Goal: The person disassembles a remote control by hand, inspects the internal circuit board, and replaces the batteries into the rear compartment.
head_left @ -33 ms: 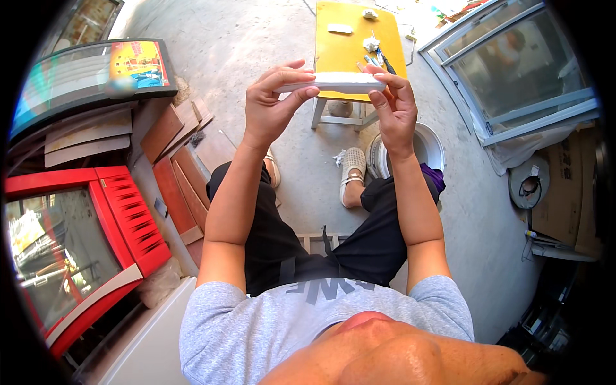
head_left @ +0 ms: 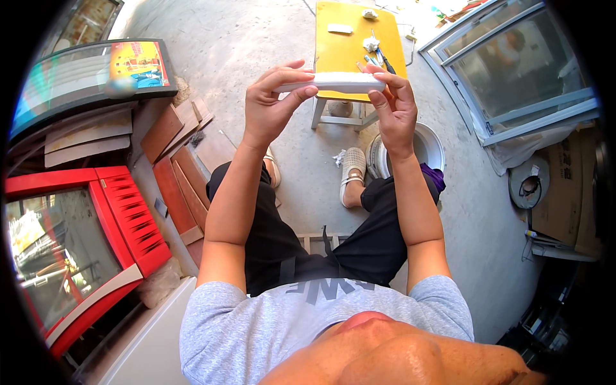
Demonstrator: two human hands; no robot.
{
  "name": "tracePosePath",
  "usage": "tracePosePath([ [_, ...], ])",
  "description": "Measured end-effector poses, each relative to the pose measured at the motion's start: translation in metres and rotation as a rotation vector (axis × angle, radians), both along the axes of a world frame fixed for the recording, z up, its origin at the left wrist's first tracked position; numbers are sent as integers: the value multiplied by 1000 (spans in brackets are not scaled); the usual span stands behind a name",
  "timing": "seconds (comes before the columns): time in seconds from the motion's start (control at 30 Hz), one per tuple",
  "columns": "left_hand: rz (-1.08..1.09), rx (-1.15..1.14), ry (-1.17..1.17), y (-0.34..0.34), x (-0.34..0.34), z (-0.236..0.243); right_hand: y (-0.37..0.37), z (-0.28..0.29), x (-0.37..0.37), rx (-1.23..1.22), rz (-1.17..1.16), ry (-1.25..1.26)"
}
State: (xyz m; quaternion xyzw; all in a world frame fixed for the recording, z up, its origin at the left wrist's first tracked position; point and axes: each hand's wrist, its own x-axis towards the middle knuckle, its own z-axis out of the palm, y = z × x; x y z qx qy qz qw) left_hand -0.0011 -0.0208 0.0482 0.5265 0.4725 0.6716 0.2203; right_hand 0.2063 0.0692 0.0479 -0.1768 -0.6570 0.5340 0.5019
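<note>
I hold a long, flat white piece (head_left: 340, 81) level across the front of a yellow-topped stool, as seen from my head. My left hand (head_left: 276, 102) pinches its left end between thumb and fingers. My right hand (head_left: 394, 109) grips its right end the same way. Behind it, on the stool top (head_left: 333, 51), lie a small white rectangular block (head_left: 340, 28), crumpled white wads (head_left: 371, 43) and some thin tools (head_left: 385, 61), partly hidden by my right fingers.
A white bucket (head_left: 430, 144) stands by my right foot. Wooden boards (head_left: 173, 196), a red-framed door (head_left: 128, 218) and a glass panel (head_left: 70, 83) are at left. A framed window (head_left: 513, 70) and cardboard (head_left: 558, 199) are at right. White scrap (head_left: 339, 157) lies on the floor.
</note>
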Motion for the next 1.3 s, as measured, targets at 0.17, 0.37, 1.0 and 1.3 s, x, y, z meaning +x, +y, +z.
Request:
tracePosePath([
  [0.17, 19, -46, -89, -1, 5, -1, -9, 20, -7, -93, 21, 97],
  [0.37, 33, 4, 78, 0, 11, 3, -4, 3, -8, 271, -198, -237],
  [1.0, 28, -10, 163, 2, 19, -1, 0, -6, -10, 207, -284, -203],
  [1.3, 130, 25, 211, -3, 25, -1, -2, -9, -11, 274, -297, -174],
])
